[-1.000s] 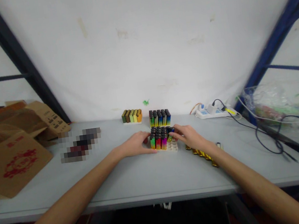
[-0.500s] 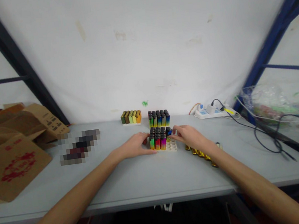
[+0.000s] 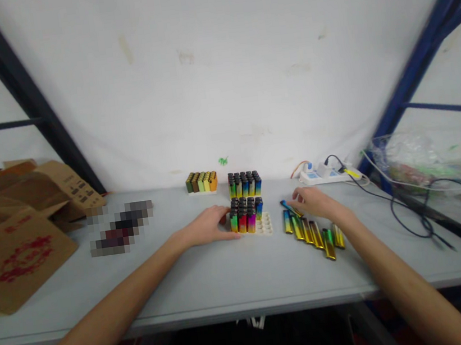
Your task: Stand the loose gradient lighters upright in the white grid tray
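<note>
Colourful black-topped lighters point(image 3: 242, 219) stand upright in a white tray with round holes point(image 3: 266, 225), whose right part shows bare holes. My left hand point(image 3: 207, 225) grips the left end of this tray, thumb along the front and fingers behind. Over to the right, my right hand point(image 3: 313, 202) has its fingertips closed on a blue lighter point(image 3: 289, 207) tilted above a loose group. Those loose gold, green and blue lighters point(image 3: 306, 230) lie in a slanting row on the table.
Behind stand a second block of lighters point(image 3: 244, 184) and a tray of green, yellow and orange ones point(image 3: 201, 182). A power strip point(image 3: 330, 174) with black cables point(image 3: 427, 220) lies right. Cardboard boxes point(image 3: 31, 244) fill the left, and plastic bags point(image 3: 415, 156) the far right.
My right hand has moved right from the tray to the loose lighters. A blue lighter it was holding now stands in the tray. My left hand has stayed at the tray's left end.
</note>
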Tool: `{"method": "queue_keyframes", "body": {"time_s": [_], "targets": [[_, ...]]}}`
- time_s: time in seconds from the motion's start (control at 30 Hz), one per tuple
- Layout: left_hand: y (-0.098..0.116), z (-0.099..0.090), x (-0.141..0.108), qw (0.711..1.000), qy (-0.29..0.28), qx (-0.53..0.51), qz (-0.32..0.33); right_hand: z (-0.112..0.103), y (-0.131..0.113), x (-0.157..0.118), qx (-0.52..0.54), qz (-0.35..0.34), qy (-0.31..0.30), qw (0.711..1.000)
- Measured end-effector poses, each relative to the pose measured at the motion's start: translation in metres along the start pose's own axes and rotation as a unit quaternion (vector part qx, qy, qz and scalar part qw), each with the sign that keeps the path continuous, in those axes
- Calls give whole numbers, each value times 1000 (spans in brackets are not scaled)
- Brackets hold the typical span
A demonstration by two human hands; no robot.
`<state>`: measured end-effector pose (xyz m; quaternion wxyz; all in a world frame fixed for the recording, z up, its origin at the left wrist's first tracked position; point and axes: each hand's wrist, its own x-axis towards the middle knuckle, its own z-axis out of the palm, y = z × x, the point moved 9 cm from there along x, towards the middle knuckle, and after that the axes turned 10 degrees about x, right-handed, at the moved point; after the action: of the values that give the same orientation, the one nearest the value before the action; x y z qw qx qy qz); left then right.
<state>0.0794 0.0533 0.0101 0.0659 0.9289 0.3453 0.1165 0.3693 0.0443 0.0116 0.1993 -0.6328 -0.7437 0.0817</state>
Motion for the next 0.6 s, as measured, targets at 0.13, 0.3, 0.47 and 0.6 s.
{"method": "queue_keyframes", "body": {"time_s": [0.13, 0.3, 0.47, 0.6], "targets": [[0, 1, 0, 1000, -1, 2, -2, 21, -8, 9, 25, -36, -29, 999], [2, -2, -1, 1000, -2, -2, -1, 14, -24, 10, 88, -69, 15, 994], [2, -2, 0, 1000, -3, -5, -1, 5, -38, 6, 334, -91, 32, 937], [0, 1, 0, 1000, -2, -2, 3, -5, -45, 3, 396, -68, 83, 912]]}}
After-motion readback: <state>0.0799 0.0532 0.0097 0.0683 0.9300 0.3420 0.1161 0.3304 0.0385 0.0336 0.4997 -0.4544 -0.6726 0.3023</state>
